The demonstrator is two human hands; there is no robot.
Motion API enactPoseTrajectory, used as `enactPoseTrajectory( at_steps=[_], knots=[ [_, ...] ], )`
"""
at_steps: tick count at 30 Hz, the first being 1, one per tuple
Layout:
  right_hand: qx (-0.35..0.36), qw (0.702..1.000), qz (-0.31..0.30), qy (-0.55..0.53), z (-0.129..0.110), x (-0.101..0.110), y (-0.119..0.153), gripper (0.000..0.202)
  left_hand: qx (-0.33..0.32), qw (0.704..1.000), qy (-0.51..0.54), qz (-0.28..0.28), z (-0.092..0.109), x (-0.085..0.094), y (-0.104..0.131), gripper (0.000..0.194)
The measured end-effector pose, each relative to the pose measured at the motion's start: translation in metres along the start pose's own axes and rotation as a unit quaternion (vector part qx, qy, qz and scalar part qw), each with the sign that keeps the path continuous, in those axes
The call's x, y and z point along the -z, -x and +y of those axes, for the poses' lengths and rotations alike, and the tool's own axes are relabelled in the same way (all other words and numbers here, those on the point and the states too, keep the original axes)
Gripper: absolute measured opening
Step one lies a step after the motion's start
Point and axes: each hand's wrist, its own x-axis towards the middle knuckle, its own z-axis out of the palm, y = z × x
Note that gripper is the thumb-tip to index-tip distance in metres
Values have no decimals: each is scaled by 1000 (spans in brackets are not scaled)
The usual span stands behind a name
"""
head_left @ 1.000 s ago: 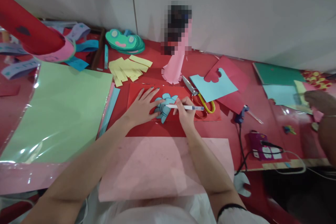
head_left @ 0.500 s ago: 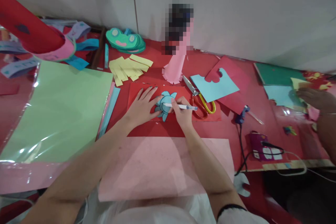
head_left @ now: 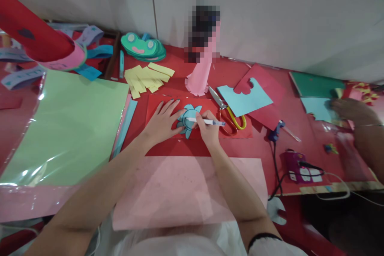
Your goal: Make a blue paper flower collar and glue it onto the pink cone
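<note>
My right hand (head_left: 208, 128) is closed round a white pen (head_left: 207, 121), its tip on a blue paper cutout (head_left: 191, 114) with petal-like lobes and dark drawn lines. My left hand (head_left: 165, 122) lies flat with fingers spread, thumb and fingertips touching the cutout's left edge. Beneath the cutout is a red paper sheet (head_left: 156, 108). Just right of my right hand lie scissors (head_left: 232, 117) with one orange and one yellow handle loop. A blue paper sheet (head_left: 246, 98) with a curved cut-out edge rests beyond them.
Yellow paper strips (head_left: 147, 78) and stacked green frog-face cutouts (head_left: 142, 47) lie at the back left. A pink paper cone (head_left: 200, 78) stands near the wall. Green sheets (head_left: 78, 124) are at left, a pink sheet (head_left: 192, 192) in front, a power strip (head_left: 300, 168) and another person's hand (head_left: 351, 112) at right.
The other person's hand at the right has shifted slightly left, and the yellow paper by it is now mostly out of sight. My hands, pen and cutout look almost unchanged.
</note>
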Motion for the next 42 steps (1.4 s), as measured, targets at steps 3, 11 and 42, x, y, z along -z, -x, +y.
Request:
enactPoseTrajectory(
  at_steps=[3, 11, 42],
  knots=[
    [-12, 1000, -11, -13, 1, 0, 0, 32, -3, 1000, 5, 2, 0, 0, 0, 54],
    [-18, 998, 8, -51, 1, 1, -3, 33, -2, 999, 46, 20, -2, 0, 0, 39],
    [0, 999, -31, -16, 3, 0, -3, 33, 7, 1000, 23, -6, 2, 1, -1, 54]
  ],
)
